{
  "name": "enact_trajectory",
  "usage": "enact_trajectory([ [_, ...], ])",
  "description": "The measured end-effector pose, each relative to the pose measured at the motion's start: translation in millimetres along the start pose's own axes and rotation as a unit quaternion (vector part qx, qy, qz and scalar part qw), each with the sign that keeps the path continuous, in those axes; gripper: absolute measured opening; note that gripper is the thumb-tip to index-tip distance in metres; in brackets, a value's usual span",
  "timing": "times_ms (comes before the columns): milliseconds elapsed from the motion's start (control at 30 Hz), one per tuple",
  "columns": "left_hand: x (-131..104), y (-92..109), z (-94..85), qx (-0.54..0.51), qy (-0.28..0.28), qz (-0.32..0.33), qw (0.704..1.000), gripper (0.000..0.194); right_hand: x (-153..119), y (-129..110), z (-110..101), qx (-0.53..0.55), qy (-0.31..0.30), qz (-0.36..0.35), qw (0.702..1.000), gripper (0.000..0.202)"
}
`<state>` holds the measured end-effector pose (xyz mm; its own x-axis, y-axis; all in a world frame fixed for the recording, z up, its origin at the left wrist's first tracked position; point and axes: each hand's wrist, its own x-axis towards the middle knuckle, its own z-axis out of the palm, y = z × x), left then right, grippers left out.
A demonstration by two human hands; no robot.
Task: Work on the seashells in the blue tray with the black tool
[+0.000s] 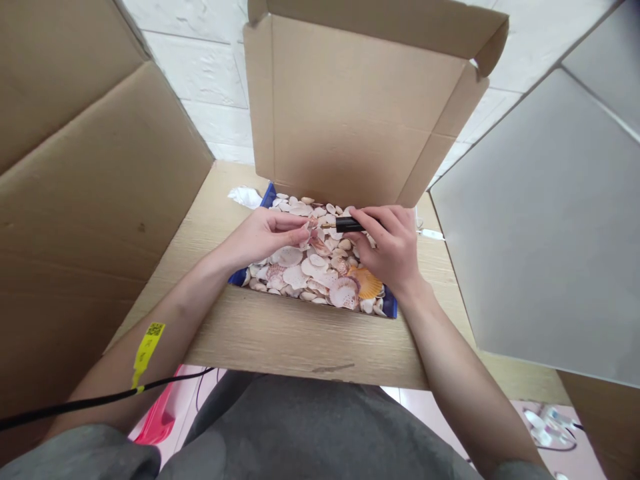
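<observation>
Standing open on the worktop (pixel 300 340), the cardboard box (pixel 389 307) has its tall lid (pixel 350 100) upright at the back; its walls look stiff but light, and would probably bend if leaned on. Loose shells (pixel 296 277) fill the box, thin, hard and likely brittle; the broad orange scallop (pixel 369 283), near the front right corner, would best be lifted by its edges, without pressing on the middle. The right hand (pixel 395 243), over the box's right side, is curled closed around the black tool (pixel 349 225), a slim, rigid cylinder that looks light and perhaps a little slick, best held along its barrel and clear of the thin metal tip (pixel 327 226). That tip points toward the left hand (pixel 270 230), which has thumb and fingers drawn together in a pinch on the small shell (pixel 311 227). This piece sits between the two hands, above the pile, just beside the tip; whether they touch cannot be told. Partly hidden by the fingers, it should weigh next to nothing and might chip if squeezed hard, so a gentle hold at its rim suits it.
</observation>
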<state>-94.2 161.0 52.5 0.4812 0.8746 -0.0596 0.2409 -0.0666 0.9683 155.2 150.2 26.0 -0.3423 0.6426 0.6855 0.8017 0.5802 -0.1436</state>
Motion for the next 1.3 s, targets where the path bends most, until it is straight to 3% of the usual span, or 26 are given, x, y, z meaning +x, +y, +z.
enact_trajectory([
  [133, -0.4, 0.0, 0.2, 0.014, 0.039, 0.0, 0.999, 0.03, -1.6, -1.1, 1.5, 0.034, -0.076, 0.022, 0.996, 0.033],
  [267, -0.9, 0.2, -0.5, 0.023, 0.042, -0.006, 0.999, 0.032, -1.5, -1.8, 1.9, 0.038, -0.082, 0.026, 0.996, 0.033],
  [367, -0.8, 0.5, -1.1, 0.024, 0.032, 0.0, 0.999, 0.032, -0.1, -0.6, 1.7, 0.021, -0.053, 0.002, 0.998, 0.03],
  [567, -0.2, 1.8, -3.0, 0.027, -0.046, 0.008, 0.999, 0.03, 1.3, -0.2, -0.5, -0.022, 0.052, -0.057, 0.997, 0.027],
  [833, -0.4, -1.4, -4.2, 0.029, -0.045, 0.006, 0.999, 0.03, 2.4, -1.3, -1.5, -0.033, 0.101, -0.092, 0.99, 0.036],
  [933, -0.7, -0.8, -3.2, 0.026, -0.031, 0.009, 0.999, 0.032, 1.5, -0.5, -0.4, -0.032, 0.082, -0.069, 0.994, 0.031],
  [1133, -0.7, -0.8, -0.3, 0.018, 0.012, 0.022, 1.0, 0.036, -0.6, -0.9, 1.0, -0.02, -0.03, -0.018, 0.999, 0.031],
  [1300, 0.2, -3.4, 0.3, 0.019, 0.028, 0.01, 0.999, 0.038, -1.4, -3.4, 1.2, 0.002, -0.056, -0.002, 0.998, 0.031],
])
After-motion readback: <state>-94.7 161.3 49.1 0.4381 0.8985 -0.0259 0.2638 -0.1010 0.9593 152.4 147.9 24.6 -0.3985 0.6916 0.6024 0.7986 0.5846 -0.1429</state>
